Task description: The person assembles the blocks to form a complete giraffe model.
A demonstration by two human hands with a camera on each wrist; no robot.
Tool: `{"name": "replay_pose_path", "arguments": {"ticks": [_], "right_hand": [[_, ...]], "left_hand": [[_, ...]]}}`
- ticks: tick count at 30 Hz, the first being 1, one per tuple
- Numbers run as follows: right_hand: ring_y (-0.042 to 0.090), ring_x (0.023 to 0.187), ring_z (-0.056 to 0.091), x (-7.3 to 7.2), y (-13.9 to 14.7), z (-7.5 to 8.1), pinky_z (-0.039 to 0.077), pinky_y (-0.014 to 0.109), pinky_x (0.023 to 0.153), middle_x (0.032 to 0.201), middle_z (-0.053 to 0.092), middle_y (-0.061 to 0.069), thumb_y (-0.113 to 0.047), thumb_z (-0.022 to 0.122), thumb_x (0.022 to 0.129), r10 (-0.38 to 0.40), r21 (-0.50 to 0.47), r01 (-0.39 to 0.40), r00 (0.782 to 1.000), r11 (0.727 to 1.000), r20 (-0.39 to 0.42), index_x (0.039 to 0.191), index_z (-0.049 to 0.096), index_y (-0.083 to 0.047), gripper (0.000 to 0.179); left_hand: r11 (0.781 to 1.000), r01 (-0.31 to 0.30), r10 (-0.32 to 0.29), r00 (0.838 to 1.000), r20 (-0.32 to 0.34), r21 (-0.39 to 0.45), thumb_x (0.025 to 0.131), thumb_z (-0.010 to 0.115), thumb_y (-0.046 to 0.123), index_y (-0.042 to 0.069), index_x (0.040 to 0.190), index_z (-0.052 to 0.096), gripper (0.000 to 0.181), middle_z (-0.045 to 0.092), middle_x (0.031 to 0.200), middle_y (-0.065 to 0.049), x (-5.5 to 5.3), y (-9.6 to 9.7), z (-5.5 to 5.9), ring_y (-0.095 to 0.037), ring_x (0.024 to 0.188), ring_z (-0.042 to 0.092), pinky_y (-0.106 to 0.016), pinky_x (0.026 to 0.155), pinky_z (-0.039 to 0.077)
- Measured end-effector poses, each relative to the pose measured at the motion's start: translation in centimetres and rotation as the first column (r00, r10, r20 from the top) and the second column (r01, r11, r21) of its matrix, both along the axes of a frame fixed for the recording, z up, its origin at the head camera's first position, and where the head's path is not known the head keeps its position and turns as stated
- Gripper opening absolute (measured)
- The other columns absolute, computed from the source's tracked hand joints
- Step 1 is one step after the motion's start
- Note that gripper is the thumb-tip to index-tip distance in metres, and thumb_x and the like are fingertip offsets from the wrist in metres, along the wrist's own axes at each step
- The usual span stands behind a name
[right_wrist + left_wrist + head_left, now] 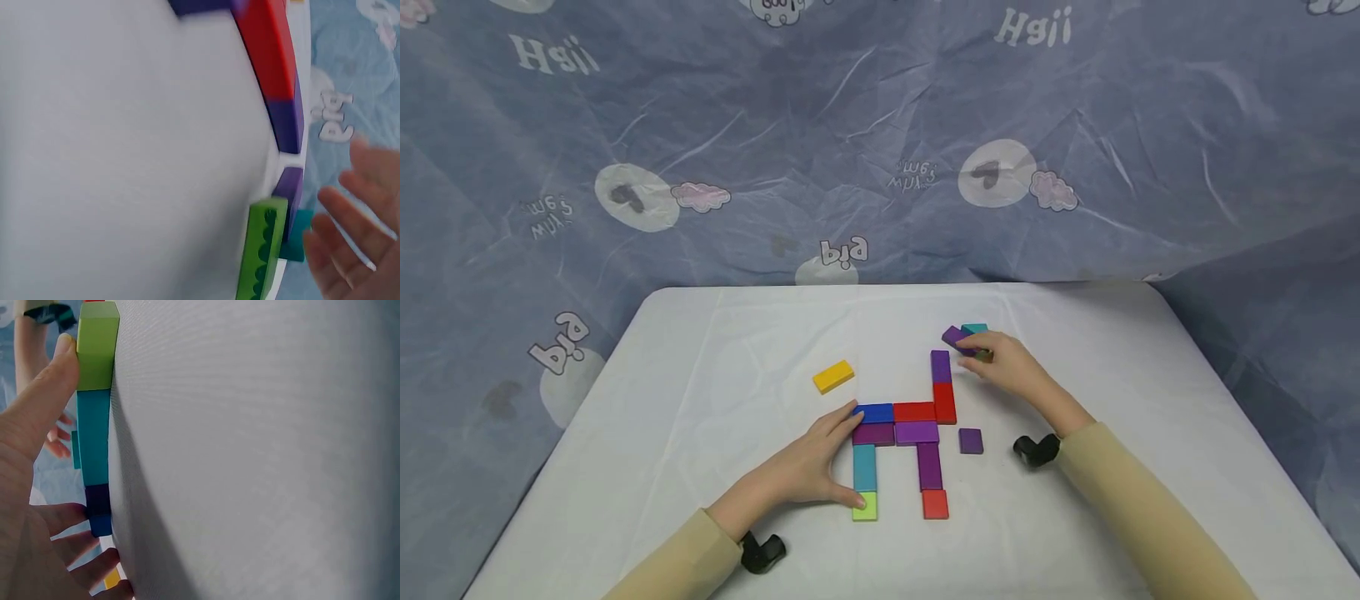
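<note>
Flat coloured blocks lie joined in a four-legged, long-necked shape on the table. My left hand (811,467) spans its left side, the thumb at the lime block (95,353) and fingertips at the blue block (877,413). Between them runs the teal block (865,467). My right hand (1011,364) is past the top of the neck, beside a green block (257,250), a loose purple block (953,335) and a teal block (299,234). In the right wrist view its fingers are spread apart from the green block. The neck has a red block (945,403) below a purple block (940,367).
A yellow block (833,377) lies alone left of the neck. Right of the shape sits a small purple block (971,441). The right leg is a purple block (929,467) ending in a red block (935,504). A patterned blue cloth (880,142) hangs behind the white table (700,367).
</note>
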State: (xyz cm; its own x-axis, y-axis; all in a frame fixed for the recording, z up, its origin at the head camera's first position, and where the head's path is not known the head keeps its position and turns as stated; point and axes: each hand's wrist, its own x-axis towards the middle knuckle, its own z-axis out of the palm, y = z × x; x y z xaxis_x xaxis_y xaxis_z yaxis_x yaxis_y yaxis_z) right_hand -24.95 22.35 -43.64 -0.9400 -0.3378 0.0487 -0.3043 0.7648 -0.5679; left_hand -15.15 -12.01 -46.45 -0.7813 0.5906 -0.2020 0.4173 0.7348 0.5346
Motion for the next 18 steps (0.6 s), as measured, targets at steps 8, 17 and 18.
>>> {"name": "replay_pose_path", "arguments": {"ticks": [8, 17, 18], "right_hand": [[0.039, 0.126, 0.054, -2.8, -0.6, -0.2, 0.043, 0.053, 0.108, 0.132, 0.06, 0.023, -0.013, 0.066, 0.095, -0.138, 0.159, 0.136, 0.99, 0.978, 0.003, 0.126, 0.065, -0.001, 0.034], [0.04, 0.123, 0.056, -3.7, -1.8, -0.3, 0.045, 0.051, 0.106, 0.131, 0.061, 0.025, -0.016, 0.069, 0.093, -0.208, 0.169, 0.204, 0.978, 0.964, 0.008, 0.128, 0.063, 0.003, 0.04], [0.039, 0.123, 0.056, -3.8, -2.0, -0.3, 0.045, 0.051, 0.107, 0.132, 0.06, 0.025, -0.017, 0.069, 0.093, -0.222, 0.168, 0.216, 0.975, 0.962, 0.018, 0.129, 0.062, 0.003, 0.042]], "left_hand": [[1.0, -0.001, 0.001, 1.0, 0.001, 0.009, 0.068, 0.08, 0.065, 0.015, 0.158, 0.023, 0.117, 0.011, 0.167, -0.003, 0.0, -0.1, -0.2, -0.027, 0.15, 0.021, -0.052, 0.115, 0.037], [1.0, 0.008, -0.008, 1.0, -0.013, 0.014, 0.068, 0.079, 0.066, 0.014, 0.157, 0.024, 0.118, 0.012, 0.167, -0.004, 0.0, -0.2, -0.2, -0.027, 0.15, 0.021, -0.051, 0.115, 0.036], [1.0, 0.008, -0.008, 1.0, -0.014, 0.015, 0.068, 0.079, 0.066, 0.014, 0.157, 0.024, 0.117, 0.012, 0.167, -0.004, 0.0, -0.3, -0.1, -0.027, 0.15, 0.021, -0.051, 0.115, 0.036]]}}
